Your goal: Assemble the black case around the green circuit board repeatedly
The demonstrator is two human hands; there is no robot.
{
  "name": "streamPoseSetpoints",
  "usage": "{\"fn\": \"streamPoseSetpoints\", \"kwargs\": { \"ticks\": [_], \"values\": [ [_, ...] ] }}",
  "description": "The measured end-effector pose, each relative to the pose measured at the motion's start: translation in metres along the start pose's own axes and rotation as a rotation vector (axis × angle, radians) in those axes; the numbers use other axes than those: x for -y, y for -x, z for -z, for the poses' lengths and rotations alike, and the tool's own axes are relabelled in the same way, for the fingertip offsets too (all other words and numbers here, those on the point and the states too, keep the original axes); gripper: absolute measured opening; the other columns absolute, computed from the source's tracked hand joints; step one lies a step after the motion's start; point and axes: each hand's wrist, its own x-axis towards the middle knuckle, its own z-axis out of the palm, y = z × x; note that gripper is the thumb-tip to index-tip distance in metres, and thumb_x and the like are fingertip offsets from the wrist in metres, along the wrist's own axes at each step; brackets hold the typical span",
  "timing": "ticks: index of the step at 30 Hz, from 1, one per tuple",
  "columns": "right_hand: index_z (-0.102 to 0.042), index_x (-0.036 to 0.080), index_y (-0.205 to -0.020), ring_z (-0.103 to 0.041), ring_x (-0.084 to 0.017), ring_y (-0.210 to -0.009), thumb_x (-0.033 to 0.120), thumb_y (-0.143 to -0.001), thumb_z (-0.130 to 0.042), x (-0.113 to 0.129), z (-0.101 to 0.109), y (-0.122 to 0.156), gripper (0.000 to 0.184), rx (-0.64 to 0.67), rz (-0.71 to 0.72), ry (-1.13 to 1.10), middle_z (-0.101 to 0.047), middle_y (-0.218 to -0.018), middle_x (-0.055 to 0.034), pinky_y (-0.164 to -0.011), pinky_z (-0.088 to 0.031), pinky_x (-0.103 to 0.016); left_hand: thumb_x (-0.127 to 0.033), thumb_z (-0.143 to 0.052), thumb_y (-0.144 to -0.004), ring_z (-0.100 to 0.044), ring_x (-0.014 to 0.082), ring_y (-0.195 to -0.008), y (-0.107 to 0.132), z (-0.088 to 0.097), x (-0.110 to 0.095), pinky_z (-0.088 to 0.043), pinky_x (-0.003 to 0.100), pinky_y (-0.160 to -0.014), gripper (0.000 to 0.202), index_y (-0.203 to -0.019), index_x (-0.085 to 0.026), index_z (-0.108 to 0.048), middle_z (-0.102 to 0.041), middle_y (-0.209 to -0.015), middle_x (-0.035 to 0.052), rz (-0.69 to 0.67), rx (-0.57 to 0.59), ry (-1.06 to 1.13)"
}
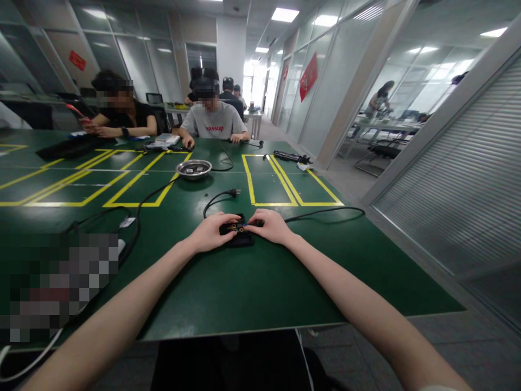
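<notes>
A small black device (238, 238) with its inner parts showing lies on the green table (252, 288) in front of me. My left hand (211, 231) rests on its left side with fingers curled onto it. My right hand (271, 224) grips its right side, fingertips pinched over the coloured parts in the middle. A black cable (325, 212) runs off to the right from the device. Another black cord ending in a plug (233, 192) lies just behind it.
A metal bowl (194, 169) with small parts stands further back. Yellow tape rectangles (277, 187) mark the table. Two people sit at the far side, others behind. Black cables (134, 228) run at left. A tool (290, 156) lies at back right. The table's edge is near me.
</notes>
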Motion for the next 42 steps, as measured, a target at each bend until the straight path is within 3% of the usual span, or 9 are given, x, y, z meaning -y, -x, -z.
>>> {"fn": "streamPoseSetpoints", "kwargs": {
  "ticks": [16, 19, 23, 26, 30, 36, 42],
  "values": [
    [-0.068, 0.019, -0.074, -0.059, -0.015, -0.072, 0.044, -0.092, -0.073, 0.004, -0.001, -0.003, 0.032, 0.003, -0.151, 0.222, -0.068, -0.077, -0.0022, -0.062, -0.031, -0.025, -0.037, -0.059, -0.093, -0.059, 0.0286, -0.131, 0.002, -0.004, 0.012, -0.045, 0.046, -0.116, 0.052, -0.142, -0.019, -0.058, -0.064, -0.142, 0.0135, -0.013, 0.033, -0.012],
    [-0.067, 0.019, -0.074, -0.059, -0.016, -0.073, 0.047, -0.093, -0.071, 0.004, -0.001, -0.004, 0.033, -0.012, -0.17, 0.237, -0.068, -0.077, -0.0022, -0.062, -0.031, -0.026, -0.041, -0.061, -0.092, -0.057, 0.03, -0.133, 0.001, -0.004, 0.011, -0.044, 0.048, -0.116, 0.051, -0.139, -0.02, -0.059, -0.062, -0.142, 0.0135, -0.004, -0.031, -0.052],
    [-0.068, 0.02, -0.076, -0.06, -0.017, -0.074, 0.05, -0.095, -0.067, 0.005, -0.001, -0.005, 0.035, -0.041, -0.186, 0.257, -0.069, -0.079, -0.003, -0.062, -0.032, -0.027, -0.042, -0.058, -0.091, -0.064, 0.0293, -0.116, 0.001, 0.004, 0.013, -0.053, 0.045, -0.102, 0.036, -0.119, -0.02, -0.066, -0.066, -0.125, 0.0113, 0.136, -0.17, -0.149],
    [-0.068, 0.021, -0.076, -0.062, -0.018, -0.076, 0.051, -0.095, -0.067, 0.006, 0.0, -0.006, 0.035, -0.046, -0.232, 0.265, -0.07, -0.08, -0.0038, -0.062, -0.032, -0.027, -0.04, -0.059, -0.088, -0.069, 0.0249, -0.095, 0.002, 0.012, 0.017, -0.057, 0.038, -0.085, 0.026, -0.104, -0.02, -0.066, -0.068, -0.109, 0.0077, 0.189, -0.12, -0.145],
    [-0.069, 0.021, -0.078, -0.063, -0.018, -0.074, 0.048, -0.095, -0.067, 0.007, 0.001, -0.003, 0.033, -0.008, -0.179, 0.24, -0.072, -0.079, -0.0035, -0.063, -0.033, -0.027, -0.034, -0.059, -0.085, -0.066, 0.0218, -0.081, 0.001, 0.017, 0.018, -0.051, 0.032, -0.072, 0.014, -0.083, -0.021, -0.063, -0.068, -0.088, 0.0041, 0.178, -0.066, -0.214],
    [-0.07, 0.02, -0.078, -0.06, -0.015, -0.067, 0.045, -0.093, -0.07, 0.008, 0.001, 0.004, 0.03, 0.023, -0.057, 0.221, -0.071, -0.074, -0.0025, -0.061, -0.031, -0.026, -0.029, -0.054, -0.084, -0.056, 0.0166, -0.065, 0.001, 0.02, 0.013, -0.039, 0.026, -0.06, 0.02, -0.067, -0.02, -0.057, -0.062, -0.07, 0.0012, 0.126, 0.022, -0.214],
    [-0.066, 0.02, -0.073, -0.06, -0.016, -0.066, 0.049, -0.093, -0.068, 0.01, 0.006, 0.002, 0.036, -0.044, -0.091, 0.243, -0.069, -0.07, -0.0029, -0.061, -0.031, -0.026, -0.036, -0.051, -0.088, -0.051, 0.0152, -0.06, 0.002, 0.024, 0.013, -0.034, 0.026, -0.058, 0.03, -0.064, -0.019, -0.055, -0.058, -0.062, 0.0, 0.189, 0.006, -0.162]
  ]
}}
